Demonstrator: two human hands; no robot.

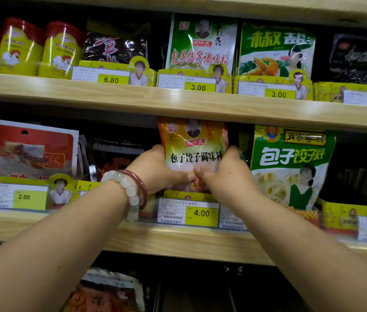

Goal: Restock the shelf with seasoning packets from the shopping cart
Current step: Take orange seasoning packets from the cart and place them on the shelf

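Upright orange-and-yellow plastic seasoning packet, long axis vertical, just behind the wooden middle shelf's front edge; left hand and right hand grip its sides, equally near.

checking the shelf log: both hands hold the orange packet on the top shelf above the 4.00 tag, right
Not quite. The head view shows both the left hand and right hand holding the orange packet on the middle shelf, not the top one. It does stand above the 4.00 tag.
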